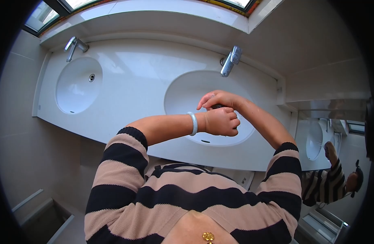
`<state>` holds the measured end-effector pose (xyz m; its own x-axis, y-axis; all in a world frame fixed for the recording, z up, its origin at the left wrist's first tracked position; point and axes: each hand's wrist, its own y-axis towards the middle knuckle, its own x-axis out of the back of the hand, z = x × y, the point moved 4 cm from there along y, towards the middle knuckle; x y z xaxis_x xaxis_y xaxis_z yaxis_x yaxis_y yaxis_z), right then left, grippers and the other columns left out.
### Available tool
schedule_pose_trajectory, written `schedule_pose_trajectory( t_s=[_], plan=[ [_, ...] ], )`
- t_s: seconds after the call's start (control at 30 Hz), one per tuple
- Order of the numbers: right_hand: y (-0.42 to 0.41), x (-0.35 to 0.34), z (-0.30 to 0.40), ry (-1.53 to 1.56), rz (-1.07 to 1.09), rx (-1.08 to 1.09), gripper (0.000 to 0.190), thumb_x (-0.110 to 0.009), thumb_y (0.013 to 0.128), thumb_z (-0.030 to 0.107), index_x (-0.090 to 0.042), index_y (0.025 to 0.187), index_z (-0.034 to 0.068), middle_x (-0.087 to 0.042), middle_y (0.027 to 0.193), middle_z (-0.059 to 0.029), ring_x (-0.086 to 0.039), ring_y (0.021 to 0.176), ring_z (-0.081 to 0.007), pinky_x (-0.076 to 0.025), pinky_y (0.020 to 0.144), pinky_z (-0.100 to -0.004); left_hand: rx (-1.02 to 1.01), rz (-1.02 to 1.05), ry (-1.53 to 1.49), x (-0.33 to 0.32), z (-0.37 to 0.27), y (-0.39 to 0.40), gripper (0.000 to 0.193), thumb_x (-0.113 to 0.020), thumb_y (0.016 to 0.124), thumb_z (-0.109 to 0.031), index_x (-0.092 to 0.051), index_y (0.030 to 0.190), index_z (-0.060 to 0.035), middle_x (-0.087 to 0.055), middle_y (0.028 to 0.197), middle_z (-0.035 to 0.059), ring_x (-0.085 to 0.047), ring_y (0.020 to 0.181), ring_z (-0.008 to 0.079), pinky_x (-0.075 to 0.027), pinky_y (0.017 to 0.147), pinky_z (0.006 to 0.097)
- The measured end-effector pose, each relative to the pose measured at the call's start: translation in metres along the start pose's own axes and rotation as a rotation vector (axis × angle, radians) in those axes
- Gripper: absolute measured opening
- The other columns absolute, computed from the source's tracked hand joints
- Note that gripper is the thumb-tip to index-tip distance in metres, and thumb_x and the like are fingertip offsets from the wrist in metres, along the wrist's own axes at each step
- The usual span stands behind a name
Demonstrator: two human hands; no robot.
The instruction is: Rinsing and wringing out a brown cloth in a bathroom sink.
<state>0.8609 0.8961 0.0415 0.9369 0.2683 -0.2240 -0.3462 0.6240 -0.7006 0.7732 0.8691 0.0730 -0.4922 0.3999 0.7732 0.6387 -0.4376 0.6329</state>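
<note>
Both hands are together over the right-hand white oval washbasin (180, 88). My left hand (222, 122), with a pale bangle (192, 123) at the wrist, is curled into a fist. A small dark object (218, 106) shows between the hands. A dark bit also shows under the left fingers, so the fist appears closed around it; what it is cannot be made out. My right hand (219, 98) arches over the object from beyond, fingers bent and skin wet. Its palm side is hidden. Behind the hands stands a chrome tap (229, 62).
A second white basin (78, 88) with its own chrome tap (75, 47) lies at the left of the white countertop (132, 85). A window sill (174, 18) runs along the back. On the right, a mirror (330, 137) reflects the basin and me.
</note>
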Motion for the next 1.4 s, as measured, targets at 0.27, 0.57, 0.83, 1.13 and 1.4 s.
schedule_pose_trajectory(
  t_s=[0.27, 0.57, 0.83, 1.13, 1.4],
  plan=[
    [0.047, 0.004, -0.021, -0.364, -0.088, -0.065, 0.018, -0.064, 0.08, 0.011, -0.074, 0.095, 0.008, -0.062, 0.071, -0.0008, -0.054, 0.063, -0.011, -0.045, 0.059, -0.0281, 0.018, 0.405, 0.124, -0.066, -0.005, -0.02, 0.007, -0.065, 0.073, -0.018, -0.061, 0.068, -0.016, -0.063, 0.079, 0.0043, -0.063, 0.076, 0.0226, -0.051, 0.073, 0.0346],
    [0.078, 0.013, -0.07, -0.552, -0.451, 0.005, 0.013, -0.065, 0.086, 0.014, -0.071, 0.09, 0.004, -0.064, 0.067, -0.0048, -0.06, 0.06, -0.0136, -0.048, 0.058, -0.0305, 0.05, 0.839, 0.292, -0.104, -0.01, -0.034, 0.012, -0.064, 0.081, -0.012, -0.074, 0.087, -0.0116, -0.072, 0.097, 0.0049, -0.068, 0.09, 0.0293, -0.051, 0.078, 0.0411],
    [0.023, 0.067, -0.124, 0.474, -0.694, 0.251, 0.017, -0.067, 0.09, 0.017, -0.065, 0.097, 0.002, -0.062, 0.07, -0.0026, -0.059, 0.06, -0.0141, -0.047, 0.056, -0.0278, 0.136, 0.064, -0.313, -0.056, -0.009, -0.041, 0.031, -0.07, 0.081, -0.032, -0.067, 0.101, -0.0091, -0.047, 0.135, 0.0181, -0.049, 0.125, 0.0335, -0.045, 0.099, 0.0446],
    [-0.035, 0.009, -0.022, -0.158, -1.279, 0.777, 0.011, -0.065, 0.09, 0.011, -0.066, 0.099, 0.005, -0.063, 0.076, -0.0024, -0.061, 0.068, -0.0137, -0.049, 0.063, -0.0284, 1.51, -0.972, -1.555, -0.085, 0.022, -0.057, 0.076, -0.028, 0.099, -0.064, -0.024, 0.154, -0.0125, -0.029, 0.155, 0.013, -0.034, 0.139, 0.0339, -0.03, 0.112, 0.0428],
    [-0.064, -0.081, 0.02, -1.077, -1.194, 1.372, 0.019, -0.072, 0.075, 0.001, -0.067, 0.093, 0.007, -0.063, 0.078, -0.0055, -0.062, 0.074, -0.024, -0.05, 0.073, -0.0369, 1.183, -0.787, -2.547, -0.026, 0.01, -0.033, 0.082, -0.038, 0.083, -0.083, -0.046, 0.132, -0.0179, -0.042, 0.143, 0.0203, -0.042, 0.134, 0.0405, -0.038, 0.099, 0.0694]
  ],
)
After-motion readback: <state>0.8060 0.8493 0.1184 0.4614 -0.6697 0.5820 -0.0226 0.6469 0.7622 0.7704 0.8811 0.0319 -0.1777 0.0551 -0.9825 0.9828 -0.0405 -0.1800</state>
